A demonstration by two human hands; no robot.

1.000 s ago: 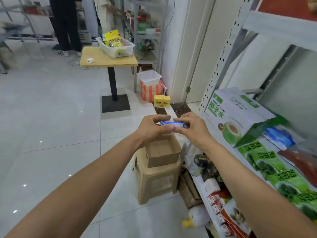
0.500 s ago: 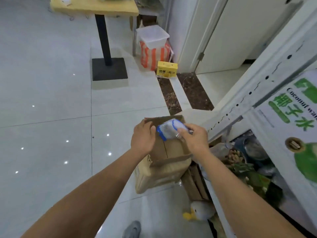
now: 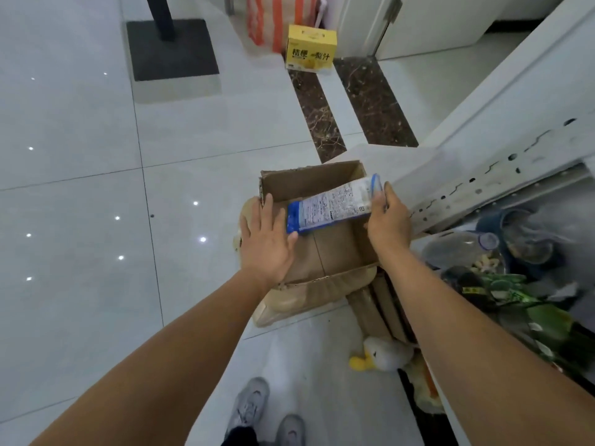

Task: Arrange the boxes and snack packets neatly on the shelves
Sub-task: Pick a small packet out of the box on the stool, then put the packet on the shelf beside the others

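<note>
A white and blue snack packet (image 3: pixel 335 204) hangs tilted over an open cardboard box (image 3: pixel 309 181) that sits on a beige stool (image 3: pixel 280 304). My right hand (image 3: pixel 388 220) pinches the packet's right end. My left hand (image 3: pixel 267 239) lies flat with straight fingers over the box's left side, its fingertips by the packet's blue end. The box's inside looks bare. To the right, the white shelf upright (image 3: pixel 476 188) slants across, with green snack packets (image 3: pixel 502 294) and jars (image 3: pixel 457 249) on the low shelf.
A yellow carton (image 3: pixel 310 48) stands on the floor ahead, by an orange striped bag (image 3: pixel 273 17) and a black table base (image 3: pixel 170 48). Flattened cardboard (image 3: pixel 380 307) and a white plush duck (image 3: pixel 383 354) lie beside the stool. My grey shoes (image 3: pixel 251 403) are at the bottom.
The view has tipped down from the shelf to the box. Both hands have dropped over the box with the packet; my left hand has let go of it and spread flat.
</note>
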